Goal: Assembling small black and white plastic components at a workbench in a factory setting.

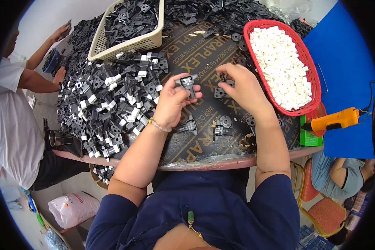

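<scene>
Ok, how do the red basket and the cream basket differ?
The red basket is oval; the cream basket has straighter sides and a rounded corner. The red basket holds white pieces; the cream basket holds black parts. The red basket is entirely in view; the cream basket is cut off. Both have openwork walls.

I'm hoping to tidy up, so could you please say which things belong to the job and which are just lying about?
Seemingly the job:
black part in the left hand
small dark piece at the right hand
heaped black-and-white parts
white pieces in the red basket

Apparently lying about:
orange power tool, untouched
white sack
red chair
</scene>
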Available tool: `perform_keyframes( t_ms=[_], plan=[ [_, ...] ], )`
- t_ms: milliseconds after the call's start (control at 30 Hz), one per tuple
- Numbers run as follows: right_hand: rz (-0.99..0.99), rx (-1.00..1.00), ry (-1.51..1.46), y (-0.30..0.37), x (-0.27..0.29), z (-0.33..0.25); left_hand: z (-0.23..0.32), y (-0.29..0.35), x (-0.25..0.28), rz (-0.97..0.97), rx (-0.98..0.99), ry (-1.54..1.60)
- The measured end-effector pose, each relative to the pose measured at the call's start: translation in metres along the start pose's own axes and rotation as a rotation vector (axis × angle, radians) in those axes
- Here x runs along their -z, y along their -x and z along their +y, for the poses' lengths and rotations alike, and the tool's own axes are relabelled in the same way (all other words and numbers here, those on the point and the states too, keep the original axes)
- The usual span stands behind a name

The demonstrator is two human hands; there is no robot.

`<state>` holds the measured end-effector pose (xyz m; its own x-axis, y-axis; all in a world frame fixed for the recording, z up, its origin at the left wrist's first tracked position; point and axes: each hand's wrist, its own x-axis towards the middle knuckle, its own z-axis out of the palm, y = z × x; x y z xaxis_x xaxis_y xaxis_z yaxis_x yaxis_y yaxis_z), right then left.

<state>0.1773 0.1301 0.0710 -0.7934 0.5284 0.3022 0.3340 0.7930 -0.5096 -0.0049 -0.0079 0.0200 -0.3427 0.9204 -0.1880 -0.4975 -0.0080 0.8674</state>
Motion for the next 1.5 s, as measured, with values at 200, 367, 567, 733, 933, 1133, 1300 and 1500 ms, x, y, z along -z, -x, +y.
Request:
perform_keyframes(
  t_ms=[200, 367, 567, 733, 933, 1133, 1300, 1500],
  plan=[
    [0.331, 0.51, -0.043, -0.008, -0.032, -0.018, -0.002, -0.001, 0.001, -0.129, 0.094, 0.284],
    [0.186, 0.469, -0.207, -0.006, -0.034, -0.015, 0.005, 0.001, 0.0, -0.19, 0.026, 0.358],
    [0.184, 0.267, -0.247, -0.006, -0.03, -0.019, -0.001, 0.002, 0.001, -0.204, -0.003, 0.28],
    [0.113, 0.186, -0.484, -0.005, -0.029, -0.016, -0.004, 0.001, 0.003, -0.166, 0.037, 0.332],
    [0.107, 0.136, -0.456, -0.005, -0.027, -0.012, -0.003, 0.003, 0.003, -0.23, 0.038, 0.313],
    [0.249, 0.171, -0.549, -0.006, -0.032, -0.012, -0.005, 0.002, 0.004, -0.233, 0.065, 0.366],
    [0.188, 0.266, -0.429, -0.005, -0.029, -0.019, -0.004, 0.003, -0.003, -0.196, 0.039, 0.369],
    [0.227, 0.368, -0.264, -0.005, -0.032, -0.024, -0.009, 0.005, 0.001, -0.241, 0.01, 0.391]
  ],
)
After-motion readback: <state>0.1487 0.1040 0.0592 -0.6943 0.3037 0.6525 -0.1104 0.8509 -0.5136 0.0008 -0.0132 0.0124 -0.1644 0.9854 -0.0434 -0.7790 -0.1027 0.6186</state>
